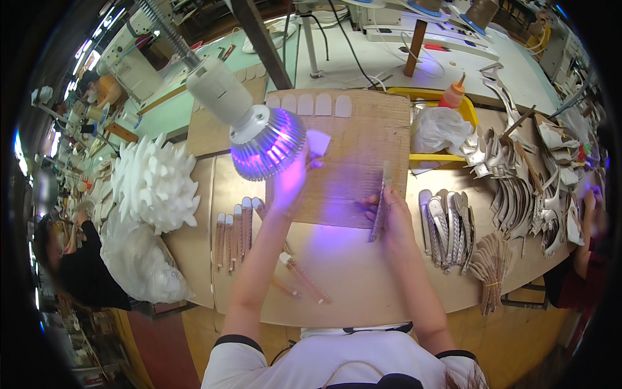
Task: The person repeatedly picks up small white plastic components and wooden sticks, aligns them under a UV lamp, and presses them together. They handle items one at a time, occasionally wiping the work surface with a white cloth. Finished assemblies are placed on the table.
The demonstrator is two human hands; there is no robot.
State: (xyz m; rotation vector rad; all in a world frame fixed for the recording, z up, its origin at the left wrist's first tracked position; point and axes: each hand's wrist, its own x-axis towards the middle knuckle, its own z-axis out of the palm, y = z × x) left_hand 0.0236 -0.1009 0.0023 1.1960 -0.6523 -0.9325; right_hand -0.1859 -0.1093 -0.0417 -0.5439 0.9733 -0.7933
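Note:
My left hand (291,181) is raised beneath a lamp that hides part of it. Its fingers pinch a small white rounded piece (318,142), lit violet. In my right hand (394,209) a narrow braided strap (378,222) stands nearly upright, its pale end at the top. Both hands are over the brown cardboard sheet (353,162). Along that sheet's far edge lies a row of similar white rounded pieces (323,104). Pinkish straps with white ends (245,223) lie left of my left forearm, and a few loose ones (304,277) rest between my arms.
A finned lamp (267,146) hangs low over the left hand. At right are silvery braided straps (447,223), a banded bundle (490,266) and stacked cut pieces (512,175). A yellow tray (476,117) holds a red bottle (452,96) and plastic bag. White spiky foam (152,181) stands left. Other people sit at both sides.

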